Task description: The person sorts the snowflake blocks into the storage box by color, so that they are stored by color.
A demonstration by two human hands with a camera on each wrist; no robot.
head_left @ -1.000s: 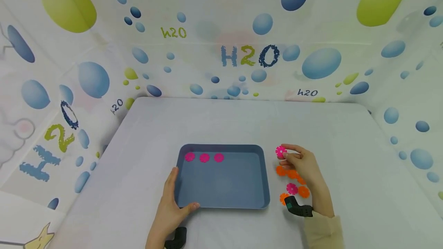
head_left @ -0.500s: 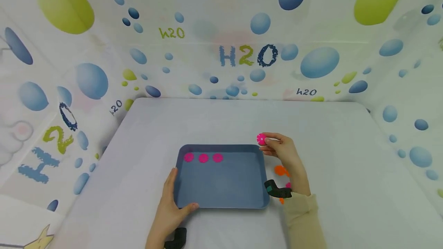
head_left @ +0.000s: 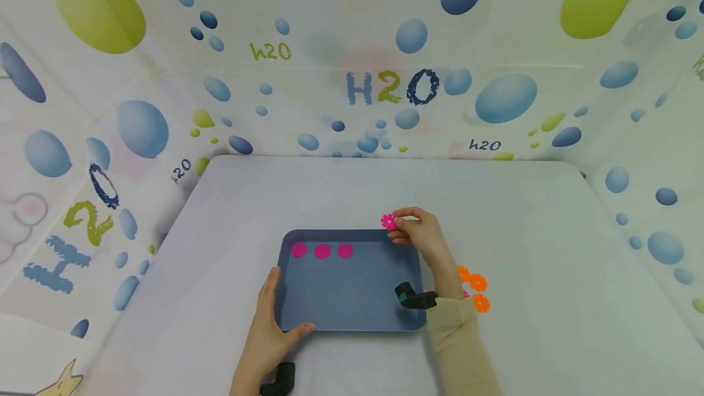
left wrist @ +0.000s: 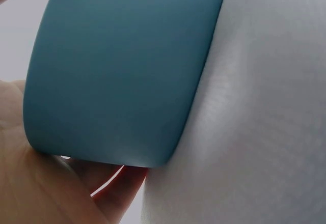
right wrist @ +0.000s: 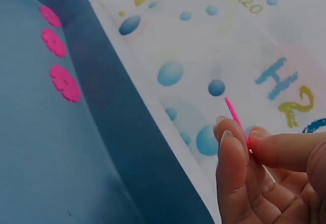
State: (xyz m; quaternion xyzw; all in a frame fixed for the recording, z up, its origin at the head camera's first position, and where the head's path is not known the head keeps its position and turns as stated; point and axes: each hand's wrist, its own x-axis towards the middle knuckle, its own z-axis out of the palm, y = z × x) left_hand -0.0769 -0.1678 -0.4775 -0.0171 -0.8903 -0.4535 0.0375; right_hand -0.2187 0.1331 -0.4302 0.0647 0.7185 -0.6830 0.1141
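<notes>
Between thumb and fingers my right hand [head_left: 422,230] pinches a pink flower-shaped disc [head_left: 388,221], above the far rim of the blue-grey tray [head_left: 352,298]. The right wrist view shows this disc edge-on. Inside the tray, three pink discs [head_left: 322,251] lie in a row along the far wall, towards the left. My left hand [head_left: 269,329] grips the tray's near left corner, its thumb at the front rim and its fingers along the left side. In the left wrist view the tray's outer wall [left wrist: 117,76] fills the space beside the palm.
Right of the tray, several orange discs [head_left: 478,282] lie on the white tabletop [head_left: 528,231], partly hidden by my right forearm. A bit of a pink disc [head_left: 465,293] shows among them. A patterned backdrop [head_left: 308,96] stands behind and beside the table.
My right hand has carried the pink disc left, from above the loose discs to the tray's far rim. The left hand and the tray have stayed in place.
</notes>
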